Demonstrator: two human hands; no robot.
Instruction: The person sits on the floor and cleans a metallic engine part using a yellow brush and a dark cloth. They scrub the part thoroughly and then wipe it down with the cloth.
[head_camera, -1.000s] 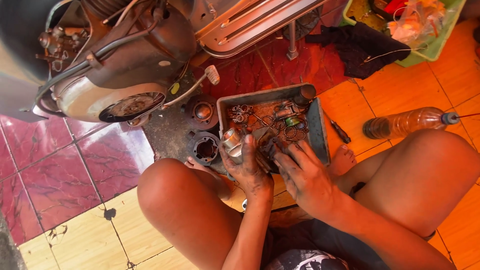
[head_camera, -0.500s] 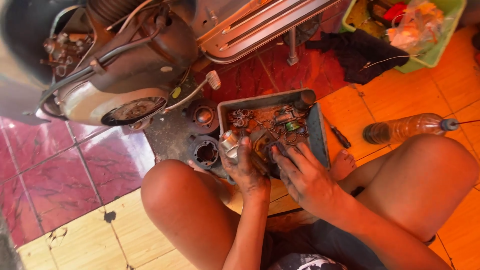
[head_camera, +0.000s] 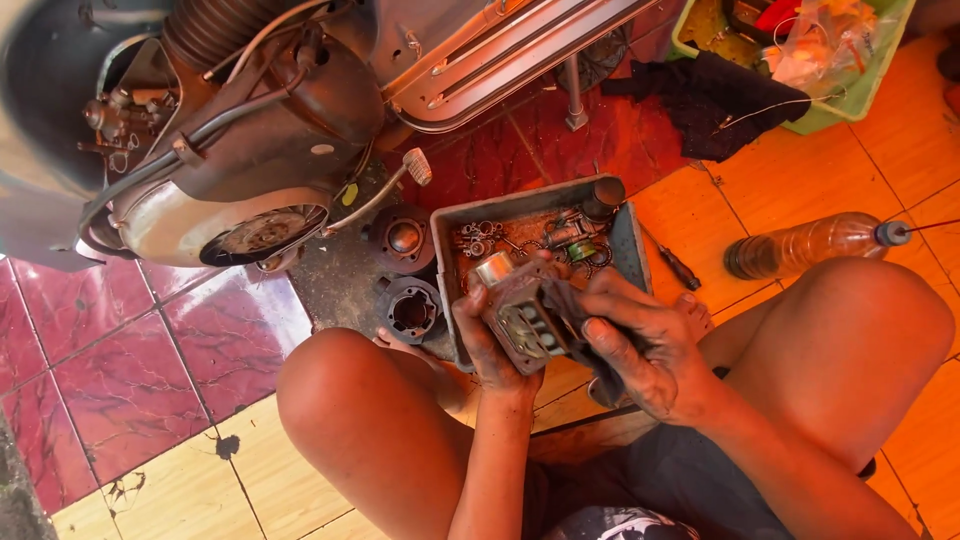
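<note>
My left hand (head_camera: 492, 348) grips a grimy metal engine part (head_camera: 522, 308) with a shiny round end, holding it from below. Over the part's right side, my right hand (head_camera: 642, 344) presses a dark rag (head_camera: 568, 304). Both hands are greasy and sit between my bare knees, just in front of a grey metal tray (head_camera: 452, 222) holding small springs, nuts and a green coil.
A scooter engine (head_camera: 235, 165) on its frame fills the upper left. Two round dark engine parts (head_camera: 405, 240) lie on a dirty mat beside the tray. A plastic bottle (head_camera: 805, 245) lies at right, a screwdriver (head_camera: 678, 265) near it, a green basket (head_camera: 855, 85) and black cloth behind.
Both hands lifted the engine part up out of the tray and closer to me; the right hand now wraps the rag against it.
</note>
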